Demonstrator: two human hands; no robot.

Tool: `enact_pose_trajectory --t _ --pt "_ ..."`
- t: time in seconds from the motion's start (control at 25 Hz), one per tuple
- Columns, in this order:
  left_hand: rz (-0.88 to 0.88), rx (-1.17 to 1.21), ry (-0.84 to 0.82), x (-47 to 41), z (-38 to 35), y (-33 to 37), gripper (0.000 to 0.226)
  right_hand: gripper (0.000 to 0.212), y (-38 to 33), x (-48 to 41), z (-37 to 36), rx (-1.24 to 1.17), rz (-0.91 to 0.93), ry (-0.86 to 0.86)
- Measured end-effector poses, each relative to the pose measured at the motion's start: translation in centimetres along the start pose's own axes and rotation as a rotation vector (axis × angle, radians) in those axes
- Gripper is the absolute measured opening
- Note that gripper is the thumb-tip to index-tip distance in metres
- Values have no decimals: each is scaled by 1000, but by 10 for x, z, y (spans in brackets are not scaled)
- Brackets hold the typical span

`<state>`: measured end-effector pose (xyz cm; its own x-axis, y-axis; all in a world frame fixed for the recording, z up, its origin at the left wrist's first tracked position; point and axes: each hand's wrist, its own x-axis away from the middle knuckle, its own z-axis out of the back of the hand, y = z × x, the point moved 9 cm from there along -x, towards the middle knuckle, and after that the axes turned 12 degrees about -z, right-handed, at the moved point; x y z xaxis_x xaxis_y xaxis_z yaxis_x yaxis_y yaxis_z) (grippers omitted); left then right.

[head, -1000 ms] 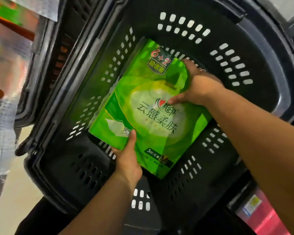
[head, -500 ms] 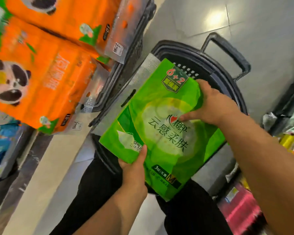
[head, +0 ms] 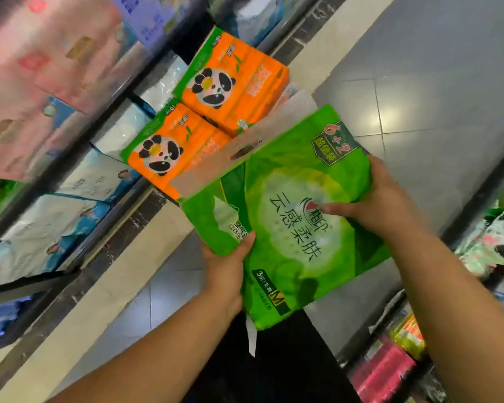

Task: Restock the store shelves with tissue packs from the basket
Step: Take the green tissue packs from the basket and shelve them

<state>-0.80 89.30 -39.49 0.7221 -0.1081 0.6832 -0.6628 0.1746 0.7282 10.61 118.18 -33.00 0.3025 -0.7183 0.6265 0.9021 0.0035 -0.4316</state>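
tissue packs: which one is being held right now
The green tissue pack, gripped by the left hand and right hand. The nearer orange panda pack and farther orange panda pack lie beyond it, in no hand.

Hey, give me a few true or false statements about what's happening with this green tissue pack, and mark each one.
1. The left hand and right hand both hold the green tissue pack. True.
2. The pack is lying flat on the ground. False: it is held up in the air above the tiled floor.
3. Two orange panda packs lie side by side beyond it. True.
4. The right hand's thumb is hidden behind the pack. False: the thumb presses on its printed front.
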Motion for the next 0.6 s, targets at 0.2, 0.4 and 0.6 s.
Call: enact_pose_trajectory --t 0.2,0.4,0.6 --pt "-292 -77 -53 23 61 107 95 107 -50 87 5 -226 63 85" --pt "-522 -183 -54 51 151 187 91 104 -105 170 -27 -353 146 41" --pt "-645 -150 25 86 267 242 77 84 -177 254 -69 -411 261 -21"
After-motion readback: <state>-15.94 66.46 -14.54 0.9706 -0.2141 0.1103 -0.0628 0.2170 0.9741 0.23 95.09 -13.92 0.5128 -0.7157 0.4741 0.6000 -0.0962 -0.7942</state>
